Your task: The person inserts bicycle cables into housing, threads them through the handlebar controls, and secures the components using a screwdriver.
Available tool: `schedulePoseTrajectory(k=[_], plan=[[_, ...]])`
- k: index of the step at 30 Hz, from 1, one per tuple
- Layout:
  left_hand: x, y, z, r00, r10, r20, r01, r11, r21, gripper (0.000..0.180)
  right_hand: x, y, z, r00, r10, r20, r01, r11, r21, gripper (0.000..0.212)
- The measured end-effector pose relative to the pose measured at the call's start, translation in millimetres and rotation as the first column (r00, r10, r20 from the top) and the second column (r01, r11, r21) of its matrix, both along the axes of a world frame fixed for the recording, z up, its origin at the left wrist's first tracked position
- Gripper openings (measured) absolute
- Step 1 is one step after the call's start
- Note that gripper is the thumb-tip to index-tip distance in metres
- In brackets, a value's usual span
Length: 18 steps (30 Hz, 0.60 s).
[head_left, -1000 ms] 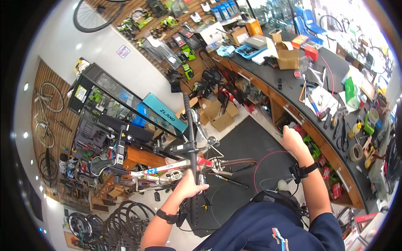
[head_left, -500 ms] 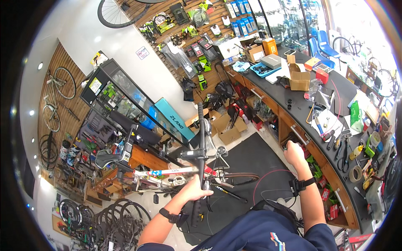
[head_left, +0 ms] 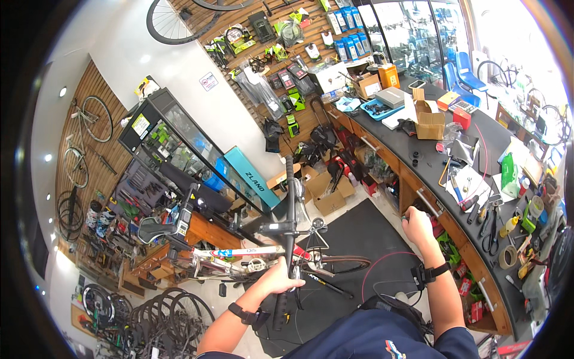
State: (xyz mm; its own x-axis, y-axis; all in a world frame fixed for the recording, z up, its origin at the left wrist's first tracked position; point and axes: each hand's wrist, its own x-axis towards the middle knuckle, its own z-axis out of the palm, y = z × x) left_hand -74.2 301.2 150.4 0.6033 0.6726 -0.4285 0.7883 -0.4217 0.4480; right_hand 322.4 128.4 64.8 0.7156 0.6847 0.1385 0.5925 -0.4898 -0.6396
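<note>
A flat black handlebar runs up and down the middle of the view, on a bike with a white and red frame. My left hand is closed round the lower part of the bar, just above its black grip, thumb pointing right. My right hand is raised in a fist beside the workbench drawers. A small dark bit shows at its fingers, too small to name. A red cable curves up from the mat to my right forearm, where it passes out of sight. Each wrist wears a black strap.
A long black-topped workbench curves along the right, holding tools, papers, boxes and a blue tray. Under the bike lies a black mat. An open cardboard box stands beyond it. Several wheels are stacked at lower left.
The view has shifted a little, so the whole scene sits slightly lower. My left hand keeps its hold on the handlebar, and my right hand stays in a fist by the bench.
</note>
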Motion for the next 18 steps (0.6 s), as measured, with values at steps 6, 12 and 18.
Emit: schedulePoseTrajectory(k=[6,12,18], plan=[[3.4,-1.7,1.9,0.997,-0.056,0.056,0.053,0.997,0.047,0.068,-1.4,-0.2,-1.2,1.0,0.004,0.013,-0.003,1.0,-0.014,0.02],[-0.8,0.8,-1.0,1.0,-0.017,-0.015,0.017,1.0,0.007,0.082,-5.0,-0.1,-1.5,0.999,-0.008,0.031,0.006,0.998,0.055,0.021],[5.7,-2.9,6.9,1.0,0.01,-0.028,-0.01,1.0,-0.027,0.083,-3.8,6.5,-3.6,1.0,-0.011,0.021,0.01,0.998,0.067,0.024]])
